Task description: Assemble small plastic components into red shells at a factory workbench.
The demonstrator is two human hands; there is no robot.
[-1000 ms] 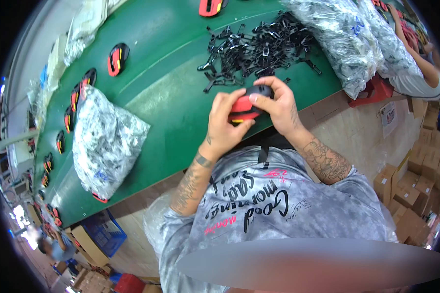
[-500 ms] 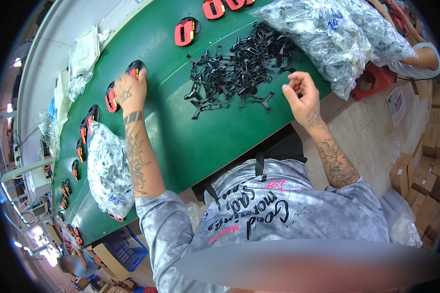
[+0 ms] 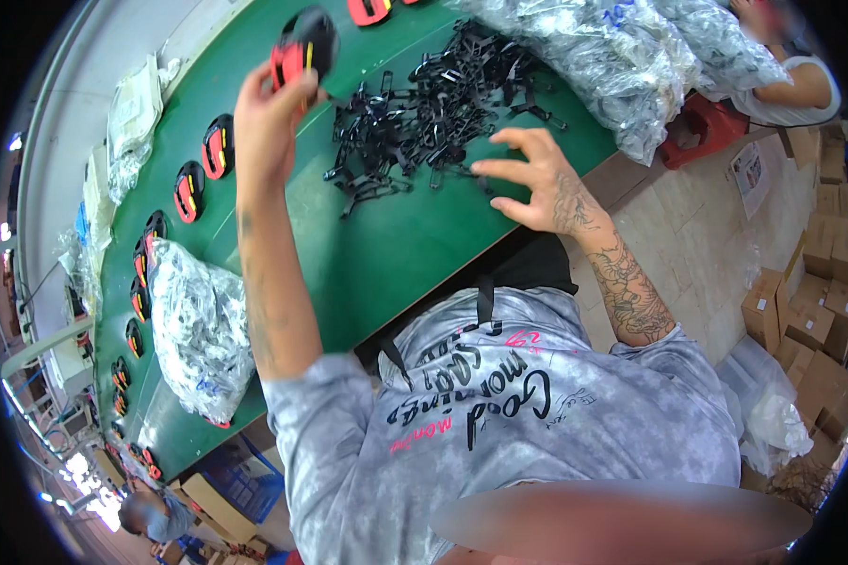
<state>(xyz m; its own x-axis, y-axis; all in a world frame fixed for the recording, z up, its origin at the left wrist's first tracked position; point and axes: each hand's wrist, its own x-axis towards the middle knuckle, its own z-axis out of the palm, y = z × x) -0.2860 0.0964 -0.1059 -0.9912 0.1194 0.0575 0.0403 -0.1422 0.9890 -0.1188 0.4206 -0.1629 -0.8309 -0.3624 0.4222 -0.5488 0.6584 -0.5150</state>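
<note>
My left hand (image 3: 271, 127) grips a red-and-black oval part (image 3: 297, 56) with a yellow strip, raised over the far side of the green table. Thumb and fingers close around its near red end. My right hand (image 3: 532, 181) is open, fingers spread, at the near edge of a heap of black branched plastic pieces (image 3: 443, 104). Its fingertips come close to one loose piece, and whether they touch it I cannot tell. Two similar oval parts, one nearer (image 3: 188, 191) and one farther (image 3: 219, 147), lie on the table left of my left forearm.
A clear bag of pale pieces (image 3: 198, 325) rests on the table at the left, beside a curving row of more oval parts. Large clear bags (image 3: 612, 66) lie at the far right, near another person's arm (image 3: 791, 94). Cardboard boxes (image 3: 810, 320) stand on the floor at the right.
My left hand has left an oval part in the row, moved farther and rightward, and now holds another one. My right hand has moved left to the heap, its curled fingers spreading.
</note>
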